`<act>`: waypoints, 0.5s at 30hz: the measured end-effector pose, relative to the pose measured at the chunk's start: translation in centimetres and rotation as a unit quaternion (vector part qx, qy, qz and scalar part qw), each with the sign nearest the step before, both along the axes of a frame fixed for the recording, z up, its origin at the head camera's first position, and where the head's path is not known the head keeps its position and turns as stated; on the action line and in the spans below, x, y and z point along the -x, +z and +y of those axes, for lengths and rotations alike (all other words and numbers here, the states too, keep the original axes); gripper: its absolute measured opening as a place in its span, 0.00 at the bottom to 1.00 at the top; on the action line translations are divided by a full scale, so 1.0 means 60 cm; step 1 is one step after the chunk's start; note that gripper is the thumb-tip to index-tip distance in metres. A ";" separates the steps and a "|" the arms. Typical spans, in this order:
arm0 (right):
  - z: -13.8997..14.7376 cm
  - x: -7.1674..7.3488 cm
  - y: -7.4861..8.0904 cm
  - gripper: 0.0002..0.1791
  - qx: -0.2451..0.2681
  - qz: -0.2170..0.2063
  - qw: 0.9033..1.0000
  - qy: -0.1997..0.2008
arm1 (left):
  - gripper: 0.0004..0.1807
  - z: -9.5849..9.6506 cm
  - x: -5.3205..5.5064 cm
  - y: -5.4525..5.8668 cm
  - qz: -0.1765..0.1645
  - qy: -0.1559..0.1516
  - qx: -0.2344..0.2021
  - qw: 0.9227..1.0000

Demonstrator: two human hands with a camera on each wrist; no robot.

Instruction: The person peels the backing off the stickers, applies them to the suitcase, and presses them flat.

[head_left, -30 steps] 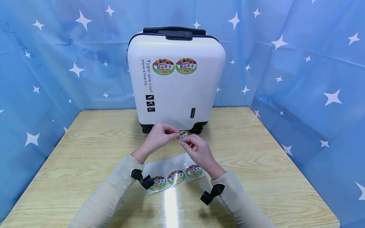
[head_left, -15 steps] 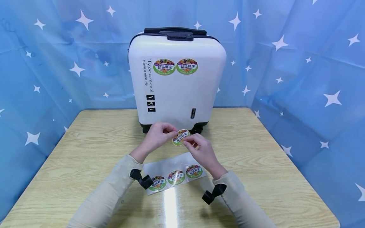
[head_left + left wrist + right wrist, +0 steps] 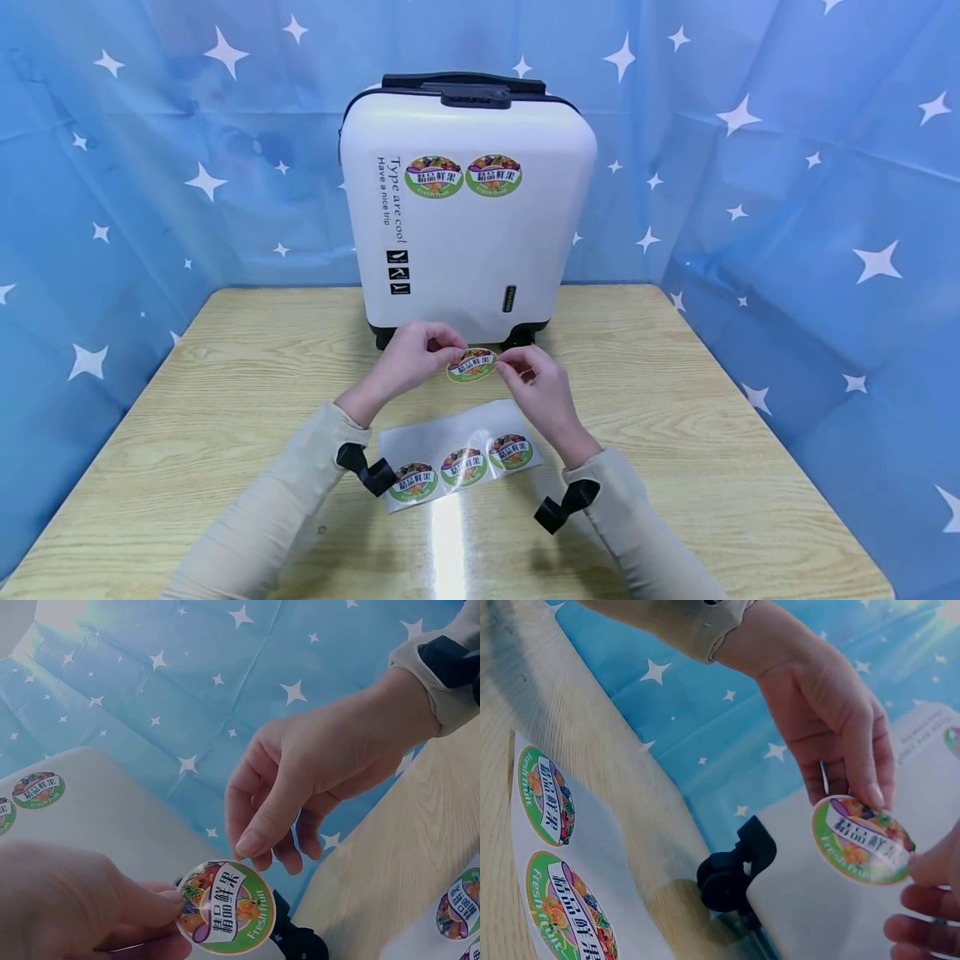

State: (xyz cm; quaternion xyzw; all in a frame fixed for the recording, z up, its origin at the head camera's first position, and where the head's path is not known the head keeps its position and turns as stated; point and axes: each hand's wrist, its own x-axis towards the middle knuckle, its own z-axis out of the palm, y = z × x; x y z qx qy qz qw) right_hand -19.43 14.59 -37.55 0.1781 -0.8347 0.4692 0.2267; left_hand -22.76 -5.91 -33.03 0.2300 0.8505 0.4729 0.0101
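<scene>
Over the table in front of the suitcase, both hands hold a round fruit sticker (image 3: 471, 365) with its printed face showing. My left hand (image 3: 408, 362) pinches its left edge between thumb and fingers. At the opposite edge, the thumb and forefinger of my right hand (image 3: 543, 396) pinch the rim, seen also in the right wrist view. Below them a white sticker sheet (image 3: 435, 437) lies on the table with several stickers in a row. The white suitcase (image 3: 465, 258) stands upright behind, bearing two matching stickers (image 3: 434, 177) side by side near its top.
The wooden table (image 3: 712, 467) carries the suitcase at its back edge. One black caster wheel (image 3: 724, 881) shows in the right wrist view. A blue curtain (image 3: 787, 208) with white stars hangs behind and at both sides.
The sticker has turned from edge-tilted to face-up and then flatter between the hands. My right hand has shifted slightly right, from over the sticker to its right edge.
</scene>
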 end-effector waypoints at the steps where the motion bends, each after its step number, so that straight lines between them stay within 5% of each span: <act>1: 0.000 0.000 0.000 0.04 0.001 -0.002 1.000 -0.002 | 0.03 -0.001 0.000 0.001 0.004 -0.003 0.003 1.000; 15: -0.009 0.000 0.010 0.03 0.005 -0.032 0.999 0.008 | 0.03 -0.005 -0.006 0.012 0.028 -0.015 0.032 0.999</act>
